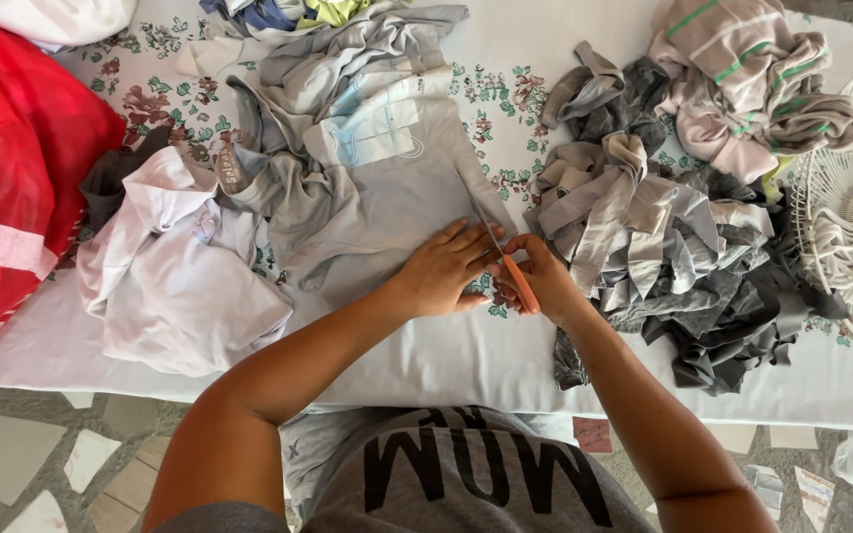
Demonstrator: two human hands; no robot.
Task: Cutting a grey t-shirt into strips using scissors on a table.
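floral-clothed table (505, 84) over stone-patchwork floor (12, 444)

- Seen from above, the person wears a grey short-sleeved T-shirt (466, 474), which fills the lower middle of the view.
- Large black block letters run across the chest of the shirt, appearing upside down from this angle.
- The grey sleeve edge on the left arm shows at the bottom, near the upper arm.
- Both forearms are bare from the sleeves down to the wrists.
- The left hand (443, 268) and the right hand (545, 281) are bare, without gloves.
- No rings, watch or bracelets can be made out on the hands or wrists.
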